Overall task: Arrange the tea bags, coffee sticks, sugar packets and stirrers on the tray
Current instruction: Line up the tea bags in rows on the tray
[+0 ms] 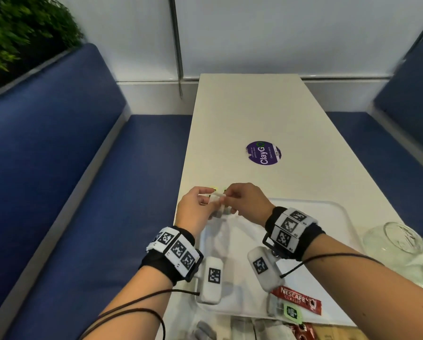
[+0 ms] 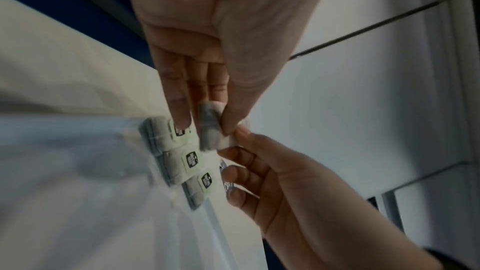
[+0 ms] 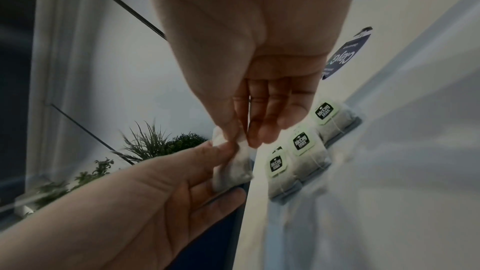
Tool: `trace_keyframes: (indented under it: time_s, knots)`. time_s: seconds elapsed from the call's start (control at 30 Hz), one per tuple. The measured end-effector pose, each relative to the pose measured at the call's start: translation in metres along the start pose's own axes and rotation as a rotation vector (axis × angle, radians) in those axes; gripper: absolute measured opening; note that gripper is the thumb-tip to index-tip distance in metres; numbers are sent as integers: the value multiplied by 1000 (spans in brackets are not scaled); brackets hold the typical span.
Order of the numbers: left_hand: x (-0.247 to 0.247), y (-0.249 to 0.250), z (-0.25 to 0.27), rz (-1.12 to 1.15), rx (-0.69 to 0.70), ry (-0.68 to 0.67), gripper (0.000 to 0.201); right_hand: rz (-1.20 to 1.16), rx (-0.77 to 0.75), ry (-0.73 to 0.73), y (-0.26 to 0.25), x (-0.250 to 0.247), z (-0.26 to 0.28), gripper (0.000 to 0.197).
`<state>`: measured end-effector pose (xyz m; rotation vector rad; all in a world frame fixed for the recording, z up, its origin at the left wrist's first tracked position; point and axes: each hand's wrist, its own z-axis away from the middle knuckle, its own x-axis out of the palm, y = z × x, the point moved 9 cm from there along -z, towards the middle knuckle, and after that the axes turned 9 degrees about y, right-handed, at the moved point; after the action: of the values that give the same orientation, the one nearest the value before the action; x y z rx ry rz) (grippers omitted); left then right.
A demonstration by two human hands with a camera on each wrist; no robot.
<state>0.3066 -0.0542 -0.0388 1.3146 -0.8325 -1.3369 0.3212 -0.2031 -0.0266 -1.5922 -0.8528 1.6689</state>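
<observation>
On the long white table (image 1: 254,114) sits the clear plastic tray (image 1: 337,212), near the person so both arms can reach it. Along its far left corner lie three small white tea bags with green tags (image 3: 298,151), side by side in a neat row, likely so they are easy to see. Above that corner, the left hand (image 1: 195,209) and right hand (image 1: 247,202) both pinch one more soft white tea bag (image 2: 221,128) with thumb and fingertips, probably to straighten it before it joins the row.
</observation>
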Motion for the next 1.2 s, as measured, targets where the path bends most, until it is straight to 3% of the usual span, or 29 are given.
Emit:
trace_keyframes:
  time_s: [0.1,0.3,0.47,0.6,0.83,1.0,1.2]
  knots:
    - [-5,16,7,-198,136,108,26,10,10,89,-4,-13,7,17]
    - [17,23,24,-327,158,-26,31,-10,25,106,-8,-16,19,22]
    - [15,29,25,-279,215,12,6,-28,9,85,-12,-15,26,23]
    - [12,21,17,-160,154,10,5,-61,17,148,-2,-23,21,15]
    - [20,2,8,-113,46,-62,14,-85,110,21,23,-12,10,10]
    - [17,-12,-10,-335,70,-28,18,40,208,-42,55,-10,1,14]
    - [12,-12,-27,-650,92,-53,27,72,239,115,68,-32,-12,9]
